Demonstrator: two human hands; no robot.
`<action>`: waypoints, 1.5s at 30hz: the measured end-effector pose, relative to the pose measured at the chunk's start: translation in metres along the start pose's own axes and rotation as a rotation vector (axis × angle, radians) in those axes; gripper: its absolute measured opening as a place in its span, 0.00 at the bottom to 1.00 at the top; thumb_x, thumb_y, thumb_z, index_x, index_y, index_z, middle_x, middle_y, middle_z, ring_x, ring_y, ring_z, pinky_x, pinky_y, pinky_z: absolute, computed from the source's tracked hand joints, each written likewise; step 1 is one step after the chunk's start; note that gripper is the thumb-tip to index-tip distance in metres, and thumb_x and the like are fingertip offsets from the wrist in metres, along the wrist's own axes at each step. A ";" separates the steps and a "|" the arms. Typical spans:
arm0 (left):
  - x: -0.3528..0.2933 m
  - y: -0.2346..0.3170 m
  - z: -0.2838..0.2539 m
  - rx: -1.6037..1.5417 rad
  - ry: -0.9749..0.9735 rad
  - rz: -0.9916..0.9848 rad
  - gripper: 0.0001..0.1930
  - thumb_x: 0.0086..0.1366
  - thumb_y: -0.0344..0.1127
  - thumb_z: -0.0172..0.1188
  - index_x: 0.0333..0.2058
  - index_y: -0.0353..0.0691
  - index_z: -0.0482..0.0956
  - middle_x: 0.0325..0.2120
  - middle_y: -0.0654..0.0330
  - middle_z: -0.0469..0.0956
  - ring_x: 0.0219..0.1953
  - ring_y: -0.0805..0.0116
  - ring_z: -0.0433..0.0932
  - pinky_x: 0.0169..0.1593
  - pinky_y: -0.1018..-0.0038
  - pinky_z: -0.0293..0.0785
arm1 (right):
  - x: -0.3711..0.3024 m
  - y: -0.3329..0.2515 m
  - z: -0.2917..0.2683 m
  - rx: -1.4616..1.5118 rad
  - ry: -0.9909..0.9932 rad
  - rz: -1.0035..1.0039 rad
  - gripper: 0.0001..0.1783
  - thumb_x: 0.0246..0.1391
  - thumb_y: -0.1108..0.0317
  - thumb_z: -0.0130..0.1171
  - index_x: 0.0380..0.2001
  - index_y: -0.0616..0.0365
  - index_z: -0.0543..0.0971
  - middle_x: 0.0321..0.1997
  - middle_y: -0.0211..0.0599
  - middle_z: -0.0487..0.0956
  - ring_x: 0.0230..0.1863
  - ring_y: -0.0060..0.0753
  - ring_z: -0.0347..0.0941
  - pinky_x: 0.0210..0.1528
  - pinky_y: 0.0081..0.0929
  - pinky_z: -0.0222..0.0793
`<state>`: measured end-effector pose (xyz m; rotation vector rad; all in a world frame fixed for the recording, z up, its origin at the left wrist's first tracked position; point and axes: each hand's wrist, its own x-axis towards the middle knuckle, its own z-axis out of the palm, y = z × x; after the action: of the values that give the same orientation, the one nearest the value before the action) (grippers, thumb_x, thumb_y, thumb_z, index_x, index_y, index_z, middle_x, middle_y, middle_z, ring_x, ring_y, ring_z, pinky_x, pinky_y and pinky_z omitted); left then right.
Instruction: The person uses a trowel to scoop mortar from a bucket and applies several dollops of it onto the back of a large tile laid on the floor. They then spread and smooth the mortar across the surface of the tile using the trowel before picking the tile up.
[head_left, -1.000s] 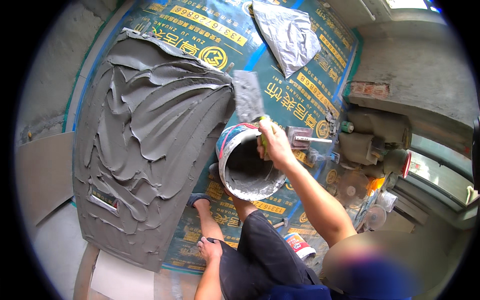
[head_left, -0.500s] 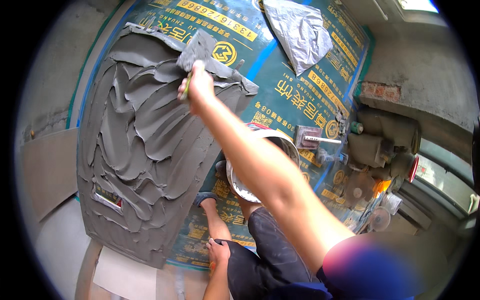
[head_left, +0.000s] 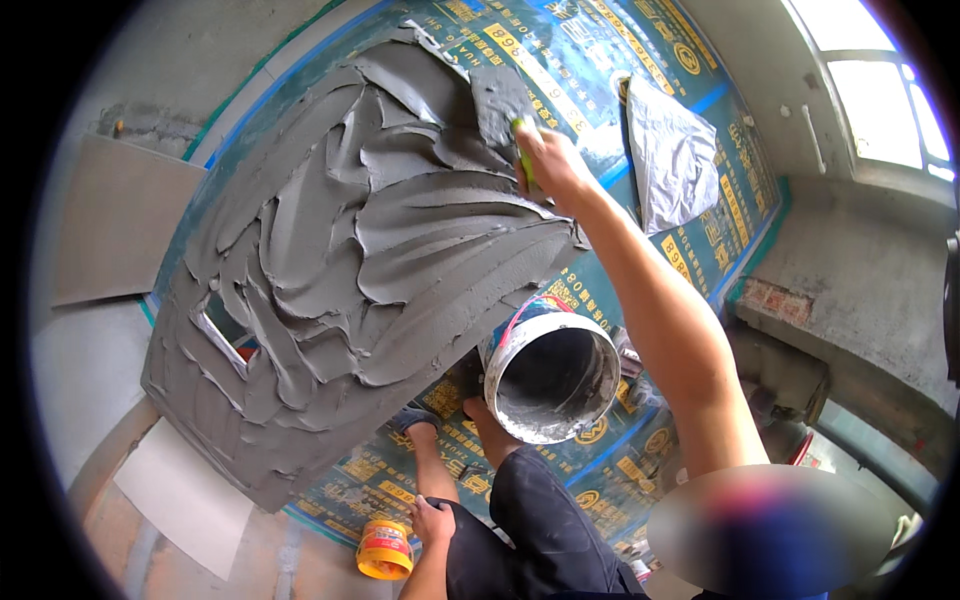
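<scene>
My right hand (head_left: 548,168) is closed around the green handle of a trowel (head_left: 500,105). Its flat blade is coated grey and lies over the far right part of a large grey mortar layer (head_left: 330,240), near its edge. The mortar is spread in thick, curved ridges over a broad panel whose surface is mostly hidden. One small gap (head_left: 228,330) at the near left shows through it. My left hand (head_left: 432,522) rests on my knee with loosely bent fingers and no tool. Below my right forearm stands a white bucket (head_left: 555,380), its inside smeared with mortar.
A green printed floor sheet (head_left: 740,150) lies beneath. A crumpled pale sack (head_left: 675,160) is at the far right. A yellow tub (head_left: 385,550) stands near my left hand. A grey board (head_left: 125,220) leans at the left wall; a white sheet (head_left: 185,495) lies near left.
The view has turned and shifted, bringing the bucket's mouth and yellow tub into sight. My right hand and the trowel now appear farther right along the mortar's far edge. My left hand stays on my knee.
</scene>
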<state>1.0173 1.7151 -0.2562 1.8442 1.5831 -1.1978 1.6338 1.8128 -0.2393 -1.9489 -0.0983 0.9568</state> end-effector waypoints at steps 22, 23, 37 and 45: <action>-0.005 -0.001 0.027 -0.184 -0.073 -0.080 0.24 0.55 0.41 0.57 0.47 0.34 0.67 0.43 0.42 0.72 0.46 0.43 0.73 0.50 0.55 0.71 | -0.095 0.078 -0.060 -0.150 0.093 -0.173 0.16 0.66 0.54 0.46 0.38 0.56 0.71 0.20 0.28 0.69 0.15 0.16 0.64 0.15 0.17 0.61; -0.004 0.001 0.026 -0.182 -0.094 -0.085 0.23 0.55 0.41 0.57 0.46 0.34 0.67 0.43 0.43 0.72 0.46 0.43 0.73 0.49 0.54 0.71 | -0.097 0.061 -0.051 -0.134 0.032 -0.099 0.19 0.65 0.51 0.46 0.37 0.57 0.70 0.20 0.29 0.68 0.14 0.18 0.65 0.15 0.19 0.62; 0.002 -0.012 0.025 -0.209 -0.098 -0.121 0.21 0.57 0.42 0.55 0.46 0.35 0.69 0.44 0.45 0.73 0.48 0.47 0.73 0.50 0.56 0.72 | -0.178 0.034 0.225 -0.158 -0.346 0.296 0.27 0.64 0.44 0.44 0.41 0.60 0.71 0.21 0.33 0.71 0.15 0.28 0.67 0.18 0.30 0.66; -0.002 -0.043 0.028 -0.332 -0.069 -0.098 0.23 0.57 0.42 0.55 0.47 0.34 0.68 0.43 0.46 0.72 0.47 0.47 0.73 0.50 0.56 0.72 | -0.184 0.067 0.164 -1.400 -0.310 -0.436 0.20 0.65 0.52 0.41 0.45 0.58 0.70 0.23 0.49 0.76 0.25 0.52 0.78 0.29 0.48 0.75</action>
<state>0.9674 1.7036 -0.2606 1.5159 1.7301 -0.9576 1.3790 1.8124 -0.2276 -2.7209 -1.6714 0.9334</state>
